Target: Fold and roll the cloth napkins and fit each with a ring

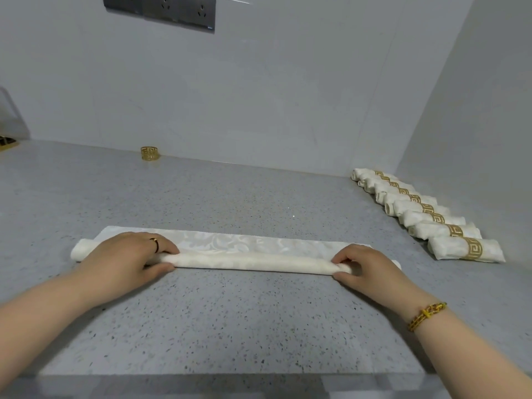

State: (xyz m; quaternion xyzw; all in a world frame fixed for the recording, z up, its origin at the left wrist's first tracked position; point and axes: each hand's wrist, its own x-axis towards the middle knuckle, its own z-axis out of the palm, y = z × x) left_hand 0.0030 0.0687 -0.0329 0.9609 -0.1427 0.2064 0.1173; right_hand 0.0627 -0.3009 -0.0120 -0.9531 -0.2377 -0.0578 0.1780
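Likely a kitchen or dining service corner, grey speckled stone countertop [230, 312], plain pale wall panels [259, 96], brushed-metal socket plate [159, 8], row of ringed white napkin rolls [426, 211]

Under both my hands lies a white damask napkin [230, 249], rolled partway into a long, thin tube running from my left hand [126, 254] to my right hand [365, 269]. A flat strip with a leaf pattern lies unrolled just beyond my fingers. Far beyond my left hand, by the wall, a loose gold ring [149, 153] stands alone. Beyond my right hand, a row of finished napkin rolls [426, 214] lies side by side, each banded in gold.
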